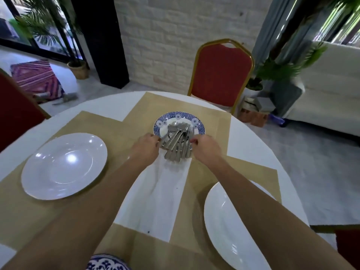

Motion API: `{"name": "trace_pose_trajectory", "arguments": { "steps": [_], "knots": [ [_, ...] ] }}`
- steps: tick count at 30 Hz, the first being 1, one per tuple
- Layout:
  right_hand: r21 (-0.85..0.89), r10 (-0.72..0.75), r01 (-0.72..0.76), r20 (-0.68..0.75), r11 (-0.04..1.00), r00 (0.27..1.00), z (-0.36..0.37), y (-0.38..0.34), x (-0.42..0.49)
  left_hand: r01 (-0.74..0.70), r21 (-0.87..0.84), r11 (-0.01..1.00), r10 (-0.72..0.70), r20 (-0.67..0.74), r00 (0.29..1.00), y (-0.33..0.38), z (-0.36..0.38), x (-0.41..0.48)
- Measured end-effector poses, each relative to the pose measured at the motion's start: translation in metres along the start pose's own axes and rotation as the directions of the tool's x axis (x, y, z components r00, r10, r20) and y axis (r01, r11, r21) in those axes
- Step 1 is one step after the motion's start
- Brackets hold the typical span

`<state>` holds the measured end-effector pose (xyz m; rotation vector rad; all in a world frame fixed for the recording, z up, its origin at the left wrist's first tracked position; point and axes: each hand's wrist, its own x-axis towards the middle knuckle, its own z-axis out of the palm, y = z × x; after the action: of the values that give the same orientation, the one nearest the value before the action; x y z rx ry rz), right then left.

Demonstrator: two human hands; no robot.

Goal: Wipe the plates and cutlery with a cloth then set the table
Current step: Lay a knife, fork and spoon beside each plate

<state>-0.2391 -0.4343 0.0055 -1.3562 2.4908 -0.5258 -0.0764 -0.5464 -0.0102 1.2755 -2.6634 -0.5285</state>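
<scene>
Nearest to me, at the bottom edge, a sliver of a blue-patterned dish peeks out beneath my left forearm. To my right sits a white plate, partly crossed by my right arm; to my left, a second white plate rests on a tan placemat. Between my arms a white cloth lies stretched away from me, running up to the cutlery.

Both arms reach forward to the middle of the round white table. My left hand is at the left side of the pile of cutlery, fingers curled in and closed against the outermost handles — I cannot tell whether they truly pinch one piece. My right hand is at the right side, thumb and forefinger drawn together at the edge of the pile, touching the handles there; the exact grip is hidden by my knuckles.

The cutlery — forks and spoons, handles fanned toward me — lies heaped on a blue-rimmed plate, its handle ends overhanging the near rim onto the cloth. That plate stands on another tan mat at the table's centre.

Beyond the table a red chair with a gold frame faces me, a white brick wall behind it, and potted plants at either side of the room.
</scene>
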Motion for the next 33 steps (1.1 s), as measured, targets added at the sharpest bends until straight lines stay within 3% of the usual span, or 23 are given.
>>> {"name": "trace_pose_trajectory", "arguments": {
  "steps": [8,14,17,24,28,31,33],
  "knots": [
    [0.132,0.037,-0.038,0.009,0.991,0.999,0.033,-0.009,0.059,0.008,0.107,0.994,-0.013,0.046,0.999,0.002,0.027,0.058],
    [0.119,0.046,-0.057,0.09,0.991,0.995,0.052,-0.015,0.087,0.074,0.18,0.981,-0.07,-0.029,0.997,0.002,0.037,0.076],
    [0.076,0.088,-0.091,0.047,0.993,0.995,0.055,-0.017,0.088,0.147,0.179,0.973,-0.149,-0.001,0.989,0.004,0.034,0.077],
    [0.084,0.253,-0.256,0.049,0.963,0.966,0.052,-0.034,0.09,0.338,-0.186,0.923,-0.353,-0.052,0.934,-0.002,0.026,0.064],
    [0.068,0.252,-0.255,0.057,0.965,0.966,0.055,-0.041,0.093,0.398,-0.533,0.747,-0.464,0.01,0.886,-0.007,0.025,0.048],
    [0.051,0.235,-0.24,0.076,0.97,0.969,0.056,-0.043,0.093,0.413,-0.691,0.594,-0.496,0.089,0.863,-0.007,0.025,0.037],
    [0.133,0.277,-0.286,0.081,0.949,0.957,0.056,-0.041,0.094,0.435,-0.753,0.494,-0.488,0.174,0.855,-0.004,0.025,0.03]
  ]
}}
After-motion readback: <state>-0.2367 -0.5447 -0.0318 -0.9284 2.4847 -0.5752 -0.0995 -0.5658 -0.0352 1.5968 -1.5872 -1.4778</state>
